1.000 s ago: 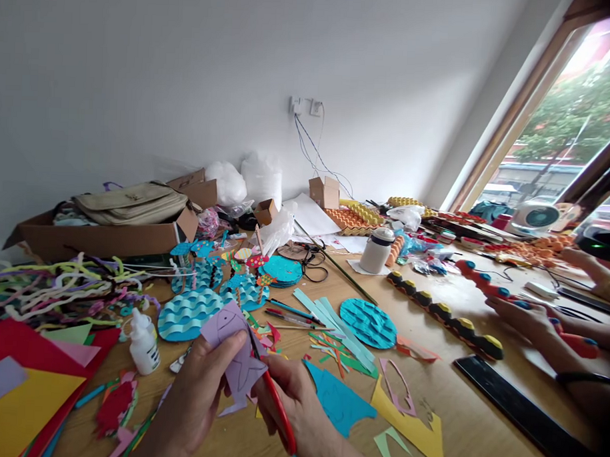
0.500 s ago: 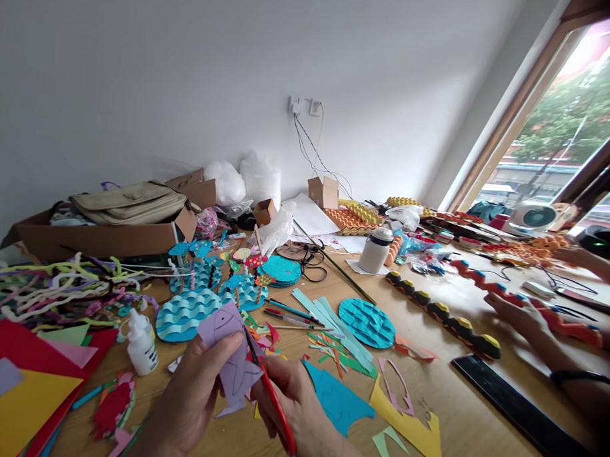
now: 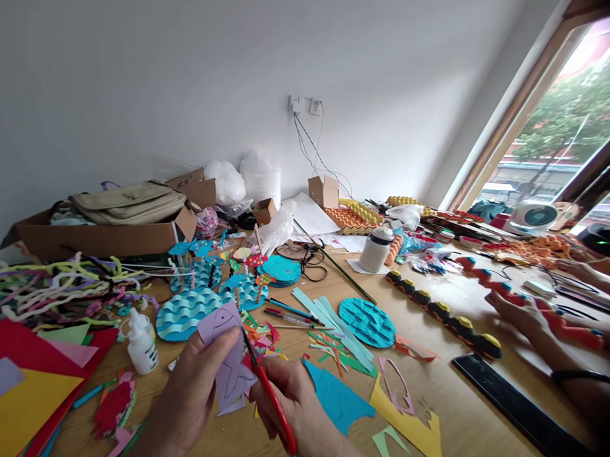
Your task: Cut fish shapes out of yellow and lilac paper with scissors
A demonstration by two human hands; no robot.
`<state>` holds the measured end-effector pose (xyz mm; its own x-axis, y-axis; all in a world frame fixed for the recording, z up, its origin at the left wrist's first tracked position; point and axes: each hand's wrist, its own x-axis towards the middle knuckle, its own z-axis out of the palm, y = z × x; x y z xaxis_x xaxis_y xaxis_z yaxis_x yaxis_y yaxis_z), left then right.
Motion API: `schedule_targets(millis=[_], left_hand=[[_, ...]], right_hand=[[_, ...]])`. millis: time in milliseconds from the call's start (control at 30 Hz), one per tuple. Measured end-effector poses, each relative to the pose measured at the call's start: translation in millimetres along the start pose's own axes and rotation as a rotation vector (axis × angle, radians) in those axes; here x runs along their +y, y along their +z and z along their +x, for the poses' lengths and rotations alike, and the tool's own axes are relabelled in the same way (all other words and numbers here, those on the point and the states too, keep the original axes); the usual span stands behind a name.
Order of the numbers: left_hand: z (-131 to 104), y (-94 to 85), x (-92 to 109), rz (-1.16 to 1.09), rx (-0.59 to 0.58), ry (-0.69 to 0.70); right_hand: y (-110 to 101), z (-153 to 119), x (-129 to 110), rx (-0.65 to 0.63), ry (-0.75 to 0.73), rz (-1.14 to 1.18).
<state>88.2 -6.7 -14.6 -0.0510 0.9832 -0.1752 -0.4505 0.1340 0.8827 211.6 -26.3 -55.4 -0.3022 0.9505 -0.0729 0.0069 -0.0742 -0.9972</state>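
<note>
My left hand (image 3: 186,398) pinches a purple paper fish (image 3: 228,359) between thumb and closed fingers, holding it up over the near edge of the wooden table (image 3: 468,421). My right hand (image 3: 291,405) is wrapped around red-handled scissors (image 3: 271,404), their blades meeting the fish's right edge; how far the blades are parted cannot be made out. Directly behind the fish lie blue wavy paper discs (image 3: 187,311), and a white glue bottle (image 3: 141,343) stands just to its left beside stacked coloured card (image 3: 24,379). Right of my hands, a blue offcut (image 3: 336,399) and a yellow offcut (image 3: 411,422) lie flat among paper strips (image 3: 332,323). Pipe cleaners (image 3: 47,289) and a cardboard box (image 3: 99,238) crowd the far left. At the right edge, another person's hand (image 3: 525,316) rests on a red foam piece (image 3: 556,320).
</note>
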Motion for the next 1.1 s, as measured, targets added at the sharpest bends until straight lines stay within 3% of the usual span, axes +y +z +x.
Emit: schedule_targets(millis=[1100], left_hand=[[-1.6,1.3,-0.6,-0.012,-0.011,0.021]], right_hand=[[-1.5,-1.5,0.3,0.011,-0.006,-0.036]])
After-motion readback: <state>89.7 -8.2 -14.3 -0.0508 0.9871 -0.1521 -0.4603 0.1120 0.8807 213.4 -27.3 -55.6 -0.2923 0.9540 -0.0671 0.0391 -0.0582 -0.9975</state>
